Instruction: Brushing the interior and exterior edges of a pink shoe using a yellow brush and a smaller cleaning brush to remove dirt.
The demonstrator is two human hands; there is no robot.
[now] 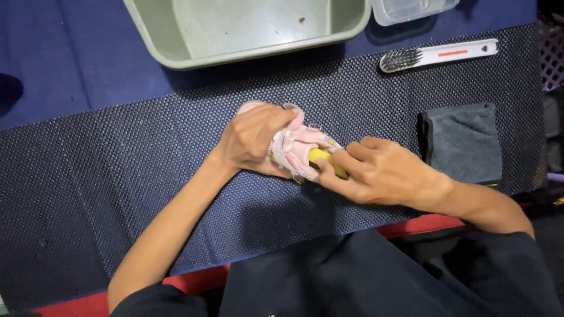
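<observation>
Hands meet at mat centre, both on one small pink shoe (296,149). Left hand (252,140) wraps over the shoe's rear half, fingers curled round it, clamped tight; shoe is held just above or on the dark mesh mat (117,176), cannot tell which. Right hand (379,171) comes in from the right, fingertips closed on a yellow object (324,158) pressed against the shoe's front end; object mostly hidden by fingers, so its kind is unclear. The two hands are close together, nearly touching across the shoe. Shoe shows white lining and small yellow dots on pink fabric. Grey-green plastic tub (247,29) sits at the far edge, well apart from the hands, partly on blue cloth (70,58). White-handled brush (437,55) with dark bristles lies on the mat to the upper right, flat, handle pointing right. Folded grey cloth (464,141) lies on the mat just right of the right hand, not touching it. Clear plastic container (411,9) sits at the top edge, beside the tub.
</observation>
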